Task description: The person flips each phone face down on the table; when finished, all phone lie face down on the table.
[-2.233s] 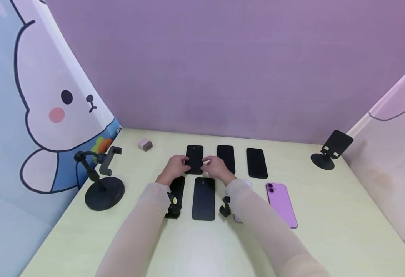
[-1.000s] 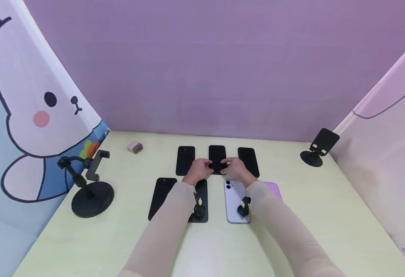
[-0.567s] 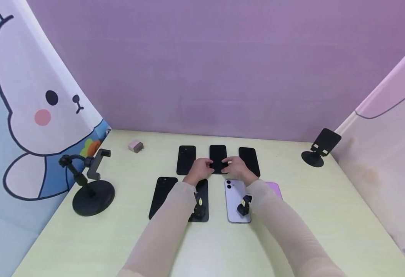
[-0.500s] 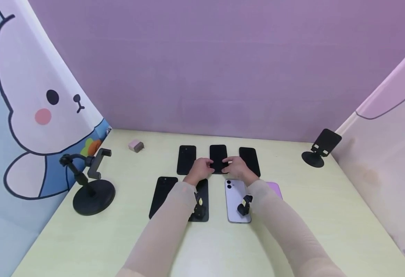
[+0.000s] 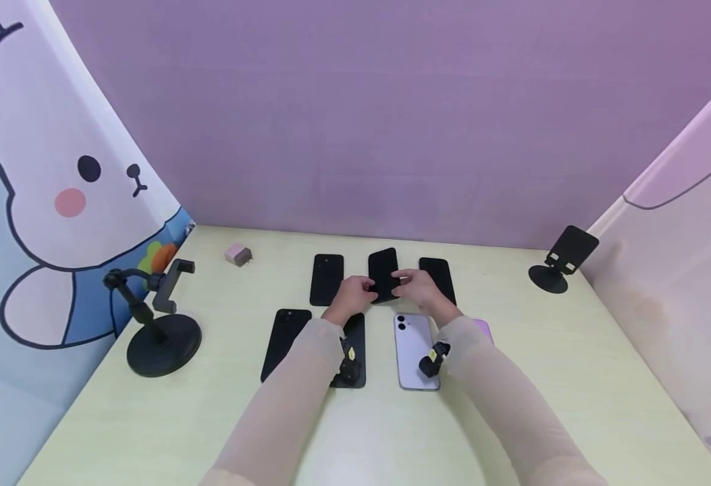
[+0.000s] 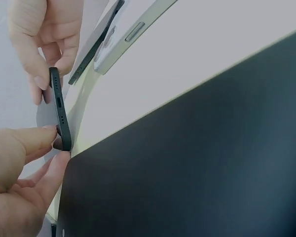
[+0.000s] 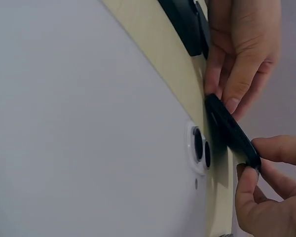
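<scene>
A black smartphone (image 5: 383, 271) at the middle of the back row is held by both hands, tilted with its right side raised. My left hand (image 5: 352, 297) pinches its left edge near the lower corner between thumb and fingers. On the other edge, my right hand (image 5: 418, 289) has a matching pinch. In the left wrist view the bottom edge of the smartphone (image 6: 60, 109), with its charging port, faces the camera. Seen from the right wrist, the smartphone (image 7: 232, 129) slants between the two hands. Below the right wrist lies a lavender phone (image 5: 412, 351), camera side up.
Black phones flank the held one, at back left (image 5: 327, 280) and back right (image 5: 438, 277). Nearer lie a black phone (image 5: 285, 341), another under the left wrist (image 5: 357, 334), and a mostly covered purple phone (image 5: 485, 329). Stands (image 5: 163, 344) (image 5: 574, 250) and a plug (image 5: 238, 254) sit around them.
Both hands have shifted from the back-left phone to the middle one. That phone lay flat half a second ago; its right side is now raised, with the right hand slightly higher.
</scene>
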Demonstrator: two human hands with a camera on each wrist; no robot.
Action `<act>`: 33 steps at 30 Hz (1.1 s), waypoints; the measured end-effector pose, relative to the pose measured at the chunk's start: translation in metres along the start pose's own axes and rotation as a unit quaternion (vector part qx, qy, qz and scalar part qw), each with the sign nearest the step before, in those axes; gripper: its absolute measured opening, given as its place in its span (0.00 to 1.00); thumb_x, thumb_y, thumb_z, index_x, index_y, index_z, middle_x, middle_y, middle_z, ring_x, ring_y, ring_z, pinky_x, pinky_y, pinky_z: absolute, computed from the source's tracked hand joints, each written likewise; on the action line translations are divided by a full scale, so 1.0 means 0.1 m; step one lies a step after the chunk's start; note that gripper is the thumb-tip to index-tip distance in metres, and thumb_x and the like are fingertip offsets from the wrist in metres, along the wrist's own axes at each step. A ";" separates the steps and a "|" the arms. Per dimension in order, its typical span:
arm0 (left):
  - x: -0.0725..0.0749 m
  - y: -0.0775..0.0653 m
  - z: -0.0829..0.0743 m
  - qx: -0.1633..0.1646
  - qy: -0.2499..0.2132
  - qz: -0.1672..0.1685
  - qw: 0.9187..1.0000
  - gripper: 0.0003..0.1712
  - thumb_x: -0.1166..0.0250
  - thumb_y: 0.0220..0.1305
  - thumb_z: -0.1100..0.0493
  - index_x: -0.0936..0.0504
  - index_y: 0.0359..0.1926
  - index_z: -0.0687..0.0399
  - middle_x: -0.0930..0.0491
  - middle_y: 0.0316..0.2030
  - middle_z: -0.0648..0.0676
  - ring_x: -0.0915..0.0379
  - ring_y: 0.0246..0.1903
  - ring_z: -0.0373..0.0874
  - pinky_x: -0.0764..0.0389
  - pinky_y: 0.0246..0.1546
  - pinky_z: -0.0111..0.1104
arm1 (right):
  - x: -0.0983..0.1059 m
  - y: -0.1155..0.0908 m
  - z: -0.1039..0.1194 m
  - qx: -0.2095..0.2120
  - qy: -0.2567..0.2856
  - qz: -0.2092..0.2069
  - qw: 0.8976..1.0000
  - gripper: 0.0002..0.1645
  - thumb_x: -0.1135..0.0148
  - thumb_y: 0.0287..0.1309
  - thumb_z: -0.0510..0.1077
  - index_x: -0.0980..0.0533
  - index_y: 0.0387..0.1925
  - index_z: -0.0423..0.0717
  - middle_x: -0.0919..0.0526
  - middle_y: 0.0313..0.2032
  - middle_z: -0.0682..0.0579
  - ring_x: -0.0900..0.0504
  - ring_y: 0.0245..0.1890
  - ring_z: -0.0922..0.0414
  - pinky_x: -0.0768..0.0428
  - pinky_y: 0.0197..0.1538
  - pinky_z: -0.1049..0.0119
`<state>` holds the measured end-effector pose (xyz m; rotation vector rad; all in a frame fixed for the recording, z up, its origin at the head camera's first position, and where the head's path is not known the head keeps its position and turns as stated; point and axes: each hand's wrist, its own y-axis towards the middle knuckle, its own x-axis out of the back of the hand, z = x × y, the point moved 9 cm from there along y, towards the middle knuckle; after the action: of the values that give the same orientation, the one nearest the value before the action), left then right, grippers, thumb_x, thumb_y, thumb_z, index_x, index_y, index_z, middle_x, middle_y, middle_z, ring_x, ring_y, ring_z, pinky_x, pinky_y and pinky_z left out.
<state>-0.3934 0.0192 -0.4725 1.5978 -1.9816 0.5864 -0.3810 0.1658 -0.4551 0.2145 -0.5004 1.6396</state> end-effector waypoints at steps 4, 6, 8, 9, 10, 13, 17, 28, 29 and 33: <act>0.00 -0.01 -0.03 0.000 -0.008 -0.003 1.000 0.18 0.34 0.64 0.61 0.18 0.54 0.62 0.19 0.43 0.58 0.24 0.45 0.50 0.24 0.48 0.40 | 0.03 -0.01 0.05 0.026 0.011 0.002 1.000 0.28 0.38 0.57 0.29 0.27 0.61 0.35 0.28 0.54 0.34 0.26 0.49 0.47 0.23 0.49 0.60; 0.00 -0.01 -0.05 -0.004 -0.012 -0.005 1.000 0.18 0.34 0.65 0.61 0.18 0.54 0.62 0.19 0.43 0.59 0.24 0.45 0.50 0.24 0.49 0.40 | 0.04 -0.01 0.07 0.036 0.022 0.003 0.999 0.28 0.39 0.57 0.29 0.28 0.61 0.34 0.27 0.54 0.34 0.26 0.50 0.47 0.22 0.49 0.59; 0.00 -0.02 -0.07 -0.010 -0.019 -0.006 1.000 0.18 0.35 0.65 0.61 0.18 0.54 0.62 0.18 0.44 0.59 0.23 0.45 0.50 0.24 0.49 0.40 | 0.04 -0.02 0.09 0.043 0.038 0.004 0.998 0.28 0.40 0.58 0.28 0.29 0.62 0.32 0.27 0.54 0.33 0.25 0.49 0.47 0.22 0.50 0.57; 0.00 -0.02 -0.07 -0.012 -0.023 -0.007 1.000 0.18 0.35 0.64 0.61 0.18 0.54 0.62 0.18 0.44 0.59 0.23 0.45 0.50 0.24 0.49 0.40 | 0.04 -0.03 0.09 0.045 0.047 0.004 0.998 0.28 0.40 0.59 0.28 0.29 0.62 0.32 0.27 0.55 0.33 0.24 0.49 0.47 0.21 0.50 0.56; 0.00 -0.02 -0.08 -0.014 -0.028 -0.008 0.999 0.18 0.35 0.64 0.60 0.17 0.54 0.61 0.18 0.44 0.59 0.23 0.45 0.50 0.24 0.48 0.40 | 0.04 -0.03 0.10 0.046 0.057 0.005 0.997 0.28 0.41 0.59 0.28 0.30 0.62 0.32 0.27 0.55 0.32 0.24 0.48 0.47 0.21 0.50 0.56; 0.00 -0.03 -0.09 -0.019 -0.042 -0.013 0.999 0.18 0.34 0.64 0.60 0.17 0.54 0.60 0.17 0.44 0.59 0.22 0.45 0.50 0.24 0.47 0.39 | 0.04 -0.05 0.11 0.050 0.085 0.008 0.995 0.28 0.43 0.61 0.28 0.32 0.64 0.30 0.28 0.56 0.30 0.22 0.48 0.46 0.21 0.49 0.59; -0.02 -0.02 -0.10 -0.028 -0.074 -0.015 0.997 0.17 0.34 0.64 0.61 0.17 0.53 0.60 0.17 0.44 0.58 0.21 0.44 0.49 0.23 0.45 0.37 | 0.05 -0.06 0.10 0.045 0.122 0.013 0.991 0.28 0.44 0.63 0.28 0.34 0.65 0.29 0.30 0.58 0.29 0.23 0.51 0.44 0.21 0.48 0.64; -0.07 -0.05 -0.14 -0.038 -0.192 -0.020 0.980 0.18 0.35 0.66 0.62 0.18 0.55 0.60 0.17 0.46 0.58 0.20 0.43 0.48 0.20 0.37 0.32 | 0.04 -0.04 0.08 0.045 0.207 0.015 0.977 0.26 0.49 0.64 0.25 0.35 0.63 0.26 0.27 0.56 0.28 0.20 0.50 0.46 0.22 0.51 0.63; -0.08 -0.05 -0.13 -0.031 -0.213 -0.016 0.976 0.18 0.36 0.66 0.62 0.18 0.56 0.60 0.18 0.46 0.58 0.19 0.43 0.47 0.19 0.36 0.33 | 0.04 -0.04 0.08 0.045 0.211 0.015 0.976 0.25 0.49 0.64 0.24 0.35 0.63 0.26 0.27 0.55 0.28 0.20 0.49 0.47 0.22 0.51 0.63; -0.12 -0.05 -0.11 -0.010 -0.293 -0.005 0.956 0.19 0.37 0.68 0.63 0.20 0.59 0.60 0.19 0.49 0.59 0.19 0.43 0.47 0.18 0.37 0.35 | 0.02 -0.04 0.08 0.051 0.214 0.016 0.975 0.25 0.49 0.63 0.24 0.35 0.62 0.24 0.27 0.55 0.28 0.19 0.46 0.50 0.22 0.51 0.62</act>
<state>-0.3846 0.0343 -0.4720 1.9235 -2.3742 0.0778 -0.3787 0.1645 -0.4458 -0.0741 -0.0925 1.6837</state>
